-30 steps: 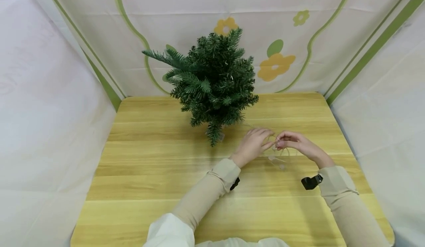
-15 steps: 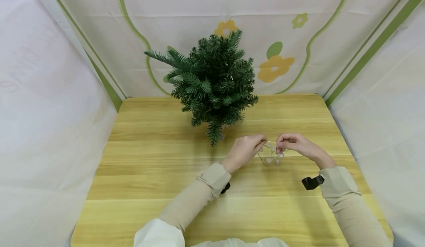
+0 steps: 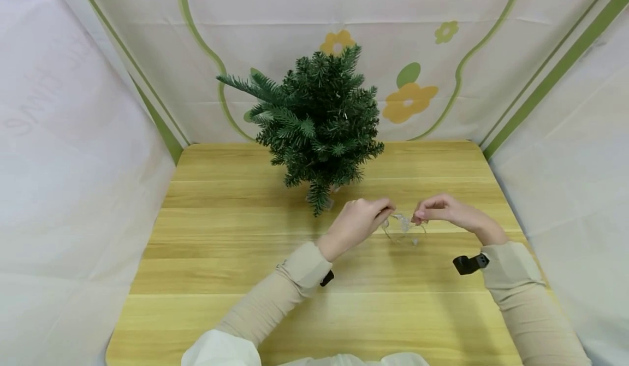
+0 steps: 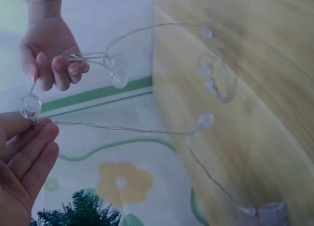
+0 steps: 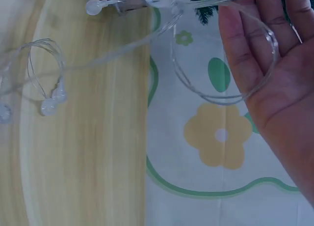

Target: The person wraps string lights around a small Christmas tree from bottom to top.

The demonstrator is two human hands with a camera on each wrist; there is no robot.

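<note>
A string of clear fairy lights [image 3: 404, 223] with thin wire and round see-through bulbs hangs between my two hands, above the right half of the table. My left hand [image 3: 356, 224] pinches the wire next to one bulb [image 4: 30, 106]. Several strands and a loose loop are held in the curled fingers of my right hand [image 3: 449, 213], whose palm shows in the right wrist view. Other bulbs [image 4: 206, 120] dangle lower on the string. One wire runs down to a clear box-like piece [image 4: 273, 215] at the edge of the left wrist view.
A small green artificial fir tree [image 3: 319, 120] stands at the back middle of the wooden table [image 3: 221, 267], one branch sticking out left. Its base is mostly hidden by branches. White cloth walls [image 3: 275, 5] with printed flowers enclose the back and sides.
My left hand has drawn back to the left and nearer the body, and now pinches the string. The right hand has shifted slightly right. The string is spread between them.
</note>
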